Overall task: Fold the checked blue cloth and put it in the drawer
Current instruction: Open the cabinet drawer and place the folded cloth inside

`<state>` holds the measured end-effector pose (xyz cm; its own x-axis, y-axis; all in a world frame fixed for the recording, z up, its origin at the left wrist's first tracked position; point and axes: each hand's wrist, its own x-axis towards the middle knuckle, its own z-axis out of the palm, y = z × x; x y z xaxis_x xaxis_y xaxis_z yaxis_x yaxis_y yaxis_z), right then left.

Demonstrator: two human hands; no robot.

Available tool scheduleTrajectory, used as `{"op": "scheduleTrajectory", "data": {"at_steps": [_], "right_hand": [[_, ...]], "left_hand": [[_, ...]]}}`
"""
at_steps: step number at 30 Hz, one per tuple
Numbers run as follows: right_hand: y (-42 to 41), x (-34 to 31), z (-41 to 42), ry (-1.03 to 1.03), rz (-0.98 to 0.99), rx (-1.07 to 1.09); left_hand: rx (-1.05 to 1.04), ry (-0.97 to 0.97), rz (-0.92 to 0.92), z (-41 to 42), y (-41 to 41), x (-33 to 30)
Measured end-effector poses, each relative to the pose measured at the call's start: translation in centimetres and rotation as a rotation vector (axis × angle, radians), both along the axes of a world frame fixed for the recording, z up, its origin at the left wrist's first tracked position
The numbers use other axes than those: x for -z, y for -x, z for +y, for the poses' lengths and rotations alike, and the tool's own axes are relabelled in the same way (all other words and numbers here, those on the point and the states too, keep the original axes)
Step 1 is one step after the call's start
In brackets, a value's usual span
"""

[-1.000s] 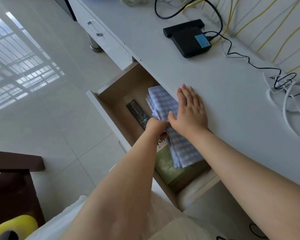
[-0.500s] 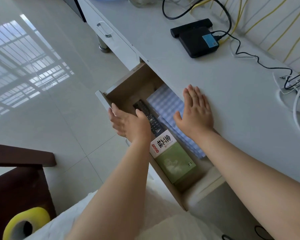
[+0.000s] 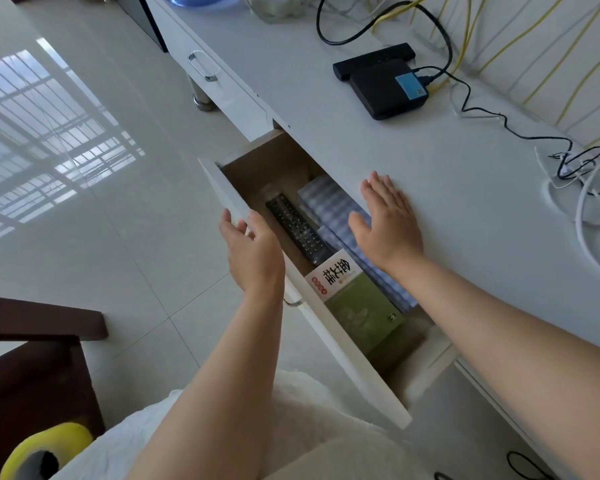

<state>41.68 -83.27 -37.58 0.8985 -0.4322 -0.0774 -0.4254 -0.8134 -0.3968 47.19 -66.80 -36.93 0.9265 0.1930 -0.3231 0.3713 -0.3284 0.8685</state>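
The folded checked blue cloth (image 3: 329, 206) lies inside the pulled-out drawer (image 3: 323, 327), along its inner side under the cabinet top. My left hand (image 3: 252, 249) rests against the outside of the drawer's white front panel, fingers apart over its top edge, holding nothing. My right hand (image 3: 388, 221) lies flat and open on the white cabinet top (image 3: 465, 209) at its front edge, partly covering the cloth below.
A black remote (image 3: 297, 228) and a green-and-white box (image 3: 355, 299) lie in the drawer beside the cloth. A black set-top box (image 3: 385, 86) and several cables sit on the cabinet top. A dark wooden table (image 3: 32, 358) and a yellow tape roll (image 3: 45, 448) are at lower left.
My left hand left the cloth in the drawer and moved out to the drawer's front panel. The drawer now sits further in. My right hand stayed flat on the top.
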Motion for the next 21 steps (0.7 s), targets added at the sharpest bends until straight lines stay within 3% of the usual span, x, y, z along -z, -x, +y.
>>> {"op": "scheduleTrajectory", "data": {"at_steps": [9,16,21], "right_hand": [[-0.1,-0.6,-0.2,-0.147,0.004,0.012],[0.0,-0.8,-0.5,-0.296,-0.025,0.031],[-0.1,-0.7,-0.3,-0.269,0.002,0.010]], "left_hand": [[0.080,0.304,0.074,-1.6,-1.2,0.5],[0.302,0.664,0.320,-7.6,-2.6,0.7],[0.416,0.622,0.294,-8.8,-2.9,0.9]]}}
